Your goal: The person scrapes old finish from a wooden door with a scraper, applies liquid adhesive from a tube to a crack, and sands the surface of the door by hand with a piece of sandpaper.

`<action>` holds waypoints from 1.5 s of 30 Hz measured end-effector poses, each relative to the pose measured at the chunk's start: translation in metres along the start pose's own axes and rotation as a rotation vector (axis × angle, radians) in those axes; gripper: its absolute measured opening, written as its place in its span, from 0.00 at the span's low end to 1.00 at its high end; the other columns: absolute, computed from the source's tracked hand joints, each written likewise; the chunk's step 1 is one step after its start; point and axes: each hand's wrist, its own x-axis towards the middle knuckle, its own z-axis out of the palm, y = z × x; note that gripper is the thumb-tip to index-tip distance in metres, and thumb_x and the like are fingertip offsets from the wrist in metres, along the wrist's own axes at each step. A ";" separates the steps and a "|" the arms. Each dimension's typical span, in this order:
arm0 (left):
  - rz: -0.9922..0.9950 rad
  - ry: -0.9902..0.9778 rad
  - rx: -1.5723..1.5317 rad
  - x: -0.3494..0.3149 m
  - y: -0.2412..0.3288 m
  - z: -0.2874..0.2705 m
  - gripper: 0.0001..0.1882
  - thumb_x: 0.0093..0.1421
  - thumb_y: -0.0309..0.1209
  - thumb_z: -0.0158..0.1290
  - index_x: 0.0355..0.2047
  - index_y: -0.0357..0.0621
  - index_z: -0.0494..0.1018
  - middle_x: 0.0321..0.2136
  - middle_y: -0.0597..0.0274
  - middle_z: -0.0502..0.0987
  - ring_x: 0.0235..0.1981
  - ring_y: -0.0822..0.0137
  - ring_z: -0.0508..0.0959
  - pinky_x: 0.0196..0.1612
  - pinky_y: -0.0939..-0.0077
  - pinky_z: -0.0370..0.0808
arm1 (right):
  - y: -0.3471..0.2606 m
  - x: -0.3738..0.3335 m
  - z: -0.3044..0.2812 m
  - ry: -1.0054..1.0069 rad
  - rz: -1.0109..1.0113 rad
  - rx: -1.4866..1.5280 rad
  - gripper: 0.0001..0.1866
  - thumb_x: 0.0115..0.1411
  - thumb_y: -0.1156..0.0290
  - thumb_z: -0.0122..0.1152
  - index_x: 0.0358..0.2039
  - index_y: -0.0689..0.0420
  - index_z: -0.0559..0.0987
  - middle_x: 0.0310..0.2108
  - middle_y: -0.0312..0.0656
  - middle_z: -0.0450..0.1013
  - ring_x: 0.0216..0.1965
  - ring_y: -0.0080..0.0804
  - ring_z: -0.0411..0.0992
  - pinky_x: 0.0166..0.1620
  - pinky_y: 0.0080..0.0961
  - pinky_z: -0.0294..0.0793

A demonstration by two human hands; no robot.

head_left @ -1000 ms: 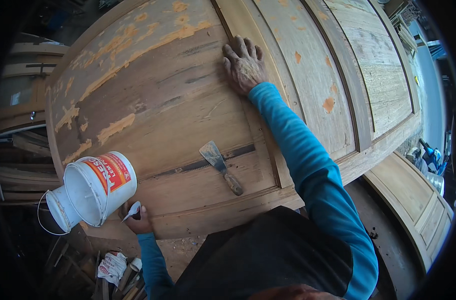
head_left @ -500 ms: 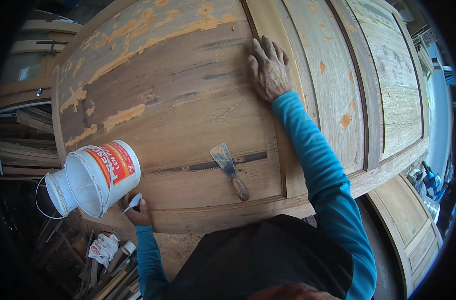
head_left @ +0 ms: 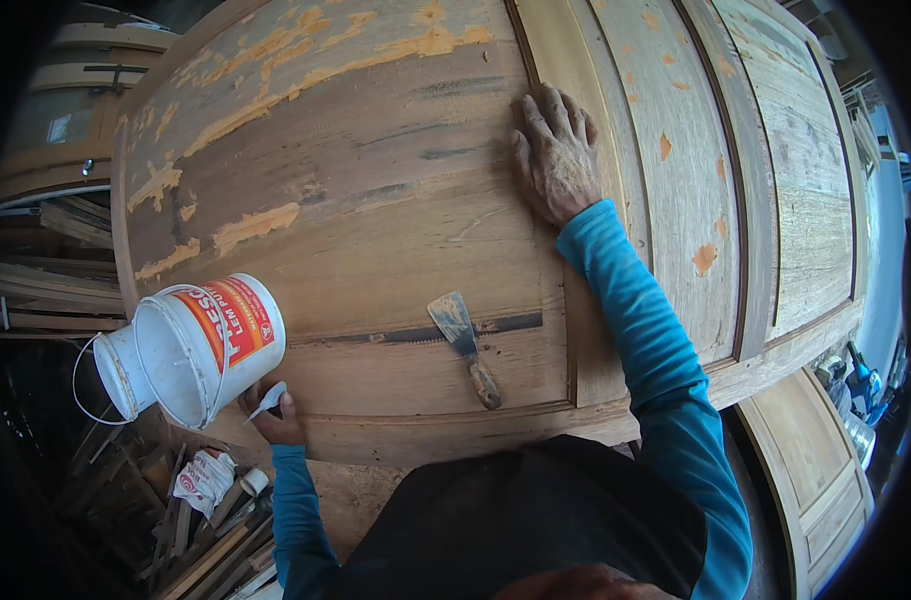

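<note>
My right hand (head_left: 560, 160) lies flat, palm down and fingers spread, on the bare wooden door (head_left: 415, 270), beside a raised frame strip. My left hand (head_left: 280, 422) is at the door's near edge, closed around a small white plastic piece (head_left: 272, 396) with a narrow tip; the bucket hides part of its fingers. A putty knife (head_left: 465, 350) with a smeared blade and worn handle rests on the door between my hands, across a dark groove. Just beyond my left hand, a white putty bucket (head_left: 260, 310) with a red-orange label lies on its side.
Patches of dried orange putty (head_left: 255, 228) mark the door. Another white container (head_left: 115, 375) with a wire handle adjoins the bucket's open end. Wood offcuts (head_left: 210, 560) and a crumpled white bag (head_left: 205, 482) are below left. Another panelled door (head_left: 810, 460) stands at lower right.
The view has shifted slightly, so the door and things on it appear farther right. My right hand sits a touch nearer to me; my left hand keeps its hold on the white plastic piece.
</note>
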 end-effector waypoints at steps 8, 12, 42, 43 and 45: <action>-0.010 0.060 0.011 0.000 0.020 0.006 0.38 0.67 0.49 0.58 0.67 0.32 0.65 0.62 0.41 0.64 0.63 0.46 0.66 0.64 0.49 0.67 | 0.023 0.000 -0.017 0.000 -0.036 0.191 0.24 0.68 0.70 0.56 0.63 0.65 0.75 0.67 0.54 0.67 0.71 0.54 0.62 0.73 0.48 0.60; -0.018 0.028 0.078 -0.005 0.013 0.002 0.39 0.66 0.48 0.59 0.67 0.30 0.64 0.64 0.40 0.63 0.65 0.45 0.65 0.65 0.49 0.65 | 0.028 0.001 -0.013 0.107 -0.044 0.295 0.21 0.63 0.77 0.59 0.56 0.67 0.79 0.61 0.53 0.72 0.66 0.53 0.67 0.68 0.46 0.67; -0.309 -0.092 -0.193 -0.020 -0.017 -0.006 0.44 0.66 0.59 0.59 0.65 0.36 0.59 0.57 0.49 0.72 0.55 0.59 0.77 0.56 0.62 0.78 | 0.045 0.007 -0.027 0.021 0.022 0.624 0.17 0.62 0.80 0.60 0.50 0.69 0.82 0.54 0.58 0.77 0.59 0.59 0.74 0.63 0.47 0.74; -0.307 -0.077 -0.218 -0.024 -0.020 -0.006 0.45 0.66 0.59 0.59 0.66 0.36 0.58 0.58 0.49 0.72 0.55 0.59 0.77 0.57 0.62 0.78 | 0.045 0.008 -0.028 0.015 0.017 0.626 0.17 0.62 0.79 0.60 0.50 0.69 0.82 0.54 0.58 0.77 0.59 0.59 0.74 0.63 0.48 0.73; -0.314 -0.064 -0.246 -0.026 -0.022 -0.005 0.48 0.65 0.60 0.61 0.69 0.36 0.55 0.59 0.48 0.71 0.57 0.57 0.77 0.58 0.61 0.78 | 0.044 0.007 -0.029 0.003 0.012 0.632 0.17 0.62 0.79 0.60 0.51 0.70 0.82 0.54 0.58 0.77 0.59 0.59 0.74 0.63 0.48 0.73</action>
